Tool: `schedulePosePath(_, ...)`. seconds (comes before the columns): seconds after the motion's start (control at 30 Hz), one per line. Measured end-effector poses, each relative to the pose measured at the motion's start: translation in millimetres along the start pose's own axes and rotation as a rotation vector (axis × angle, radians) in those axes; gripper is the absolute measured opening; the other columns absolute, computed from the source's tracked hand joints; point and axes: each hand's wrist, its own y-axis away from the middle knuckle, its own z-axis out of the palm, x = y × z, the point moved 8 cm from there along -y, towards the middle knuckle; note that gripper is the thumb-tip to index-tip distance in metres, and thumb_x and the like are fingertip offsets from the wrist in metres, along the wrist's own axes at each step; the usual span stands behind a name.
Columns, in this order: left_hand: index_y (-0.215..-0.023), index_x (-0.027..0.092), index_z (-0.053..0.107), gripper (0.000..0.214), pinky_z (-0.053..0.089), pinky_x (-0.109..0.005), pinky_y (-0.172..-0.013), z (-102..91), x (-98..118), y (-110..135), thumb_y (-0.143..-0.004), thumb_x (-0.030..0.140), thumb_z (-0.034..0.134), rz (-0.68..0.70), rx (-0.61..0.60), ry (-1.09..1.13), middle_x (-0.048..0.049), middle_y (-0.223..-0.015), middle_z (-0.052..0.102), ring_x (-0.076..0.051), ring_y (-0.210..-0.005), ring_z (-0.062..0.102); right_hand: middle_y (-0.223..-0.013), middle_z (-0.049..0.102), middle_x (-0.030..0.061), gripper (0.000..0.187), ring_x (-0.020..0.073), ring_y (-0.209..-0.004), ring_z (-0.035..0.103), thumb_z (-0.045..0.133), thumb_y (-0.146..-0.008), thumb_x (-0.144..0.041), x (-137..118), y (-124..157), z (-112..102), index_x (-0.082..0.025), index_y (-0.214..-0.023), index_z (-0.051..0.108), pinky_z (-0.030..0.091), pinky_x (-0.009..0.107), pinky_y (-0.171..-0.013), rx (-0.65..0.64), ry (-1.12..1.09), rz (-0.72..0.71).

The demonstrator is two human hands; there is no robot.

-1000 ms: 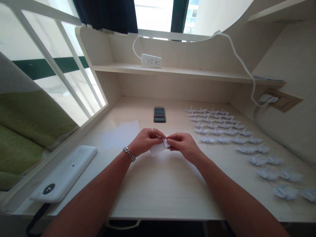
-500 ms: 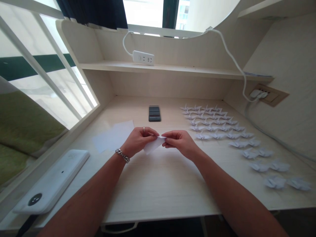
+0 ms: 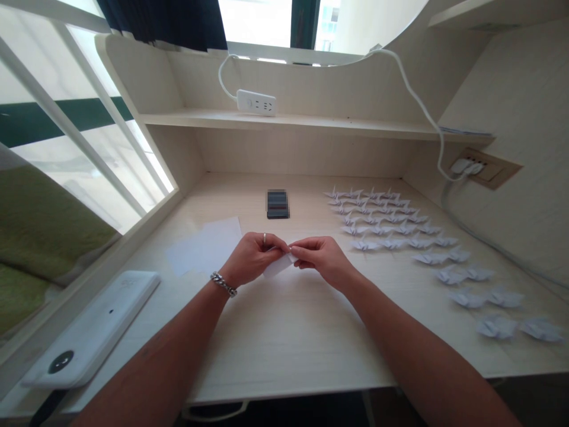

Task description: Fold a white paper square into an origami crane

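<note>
A small piece of folded white paper (image 3: pixel 276 268) is held above the desk between both hands. My left hand (image 3: pixel 254 256), with a ring and a chain bracelet, pinches its upper left side. My right hand (image 3: pixel 323 261) pinches the corner on the right, and the fingertips of the two hands nearly meet there. The fingers hide part of the paper's upper edge. Left of my left hand lie flat white paper sheets (image 3: pixel 207 244). Rows of folded white paper cranes (image 3: pixel 382 228) stand on the right side of the desk.
A dark, blurred-out flat object (image 3: pixel 278 204) lies beyond my hands. At the left edge rests a long white device (image 3: pixel 95 326) with a black cable. A power strip (image 3: pixel 256 103) sits on the shelf (image 3: pixel 311 123). White cords run to a wall socket (image 3: pixel 486 169) at the right.
My fingertips have drawn closer together on the paper, and less of it shows between them. My left hand has shifted slightly right and down. The view has moved a little.
</note>
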Motion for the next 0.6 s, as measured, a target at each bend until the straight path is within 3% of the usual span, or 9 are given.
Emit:
schedulePosePath(0.17, -0.092, 0.014, 0.071, 0.03, 0.048, -0.024, -0.062, -0.8, -2.1, -0.8, -0.066, 0.028, 0.075, -0.042, 0.023, 0.169, -0.0068, -0.085, 0.072, -0.017, -0.074, 0.064, -0.065, 0.069, 0.0036, 0.034, 0.0115, -0.058, 0.06, 0.081, -0.058, -0.037, -3.9, -0.5, -5.0, -0.015, -0.083, 0.076, 0.05, 0.026, -0.059, 0.086, 0.023, -0.046)
schedulePosePath(0.4, -0.079, 0.014, 0.072, 0.025, 0.044, -0.023, -0.052, 1.1, -8.0, -0.3, -0.066, 0.034, 0.077, -0.119, 0.053, 0.153, -0.0038, -0.068, 0.069, -0.013, -0.058, 0.059, -0.063, 0.068, 0.0029, 0.034, 0.0119, -0.057, 0.06, 0.08, -0.059, -0.038, -4.6, -0.6, -2.2, -0.015, -0.083, 0.076, 0.05, 0.027, -0.058, 0.048, 0.059, -0.067)
schedulePosePath(0.6, -0.078, 0.014, 0.072, 0.028, 0.046, -0.024, -0.056, 1.7, -10.5, 0.6, -0.058, 0.032, 0.082, -0.15, 0.078, 0.171, -0.0043, -0.07, 0.07, -0.014, -0.061, 0.061, -0.067, 0.068, 0.0028, 0.036, 0.0123, -0.056, 0.061, 0.081, -0.058, -0.039, -2.7, -1.3, -0.2, -0.015, -0.083, 0.073, 0.05, 0.028, -0.058, 0.025, 0.061, -0.063)
